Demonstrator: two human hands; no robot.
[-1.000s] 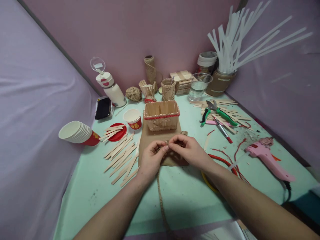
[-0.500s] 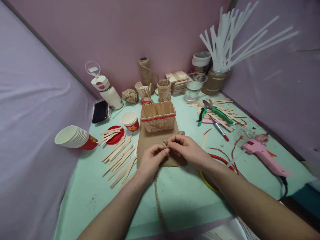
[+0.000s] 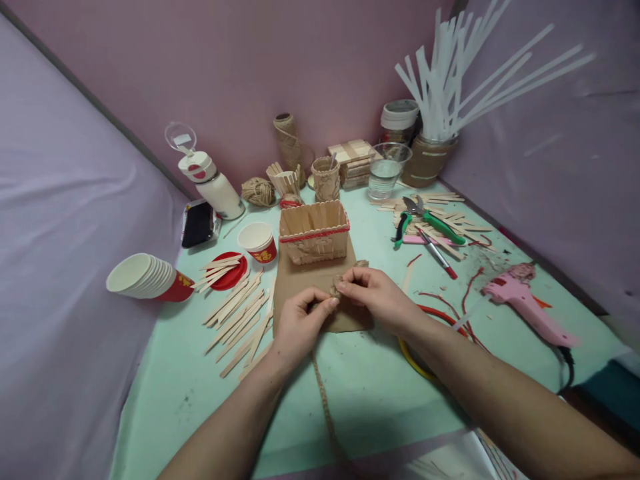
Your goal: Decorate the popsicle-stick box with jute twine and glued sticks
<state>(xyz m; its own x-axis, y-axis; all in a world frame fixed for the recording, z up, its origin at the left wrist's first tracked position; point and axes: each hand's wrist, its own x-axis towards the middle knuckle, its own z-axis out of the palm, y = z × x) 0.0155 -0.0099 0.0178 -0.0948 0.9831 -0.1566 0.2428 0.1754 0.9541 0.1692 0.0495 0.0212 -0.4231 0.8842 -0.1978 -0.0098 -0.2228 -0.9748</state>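
Both of my hands meet over a sheet of brown cardboard (image 3: 295, 288). My left hand (image 3: 304, 325) is closed, thumb and fingers pinching a braided jute cord (image 3: 324, 400) whose tail runs down from under the hand to the table's front edge. My right hand (image 3: 375, 297) pinches a looped part of the same cord just above and to the right of the left fingertips. Fingers hide the exact shape of the loop. Behind the hands, a small basket of wooden sticks (image 3: 314, 247) with a red braided rim stands on the cardboard's far part.
To the left lie wooden sticks (image 3: 240, 320), a red lid (image 3: 233, 277), a paper cup (image 3: 259, 244) and stacked paper cups (image 3: 150, 277). On the right are green-handled pruning shears (image 3: 440, 227), a pen (image 3: 439, 253) and a pink glue gun (image 3: 535, 310). A cup of water (image 3: 385, 179) stands behind.
The cord loop between my fingertips has shifted and stands up slightly more. Both hands stay nearly in place, still pinching. The whole view has moved a little.
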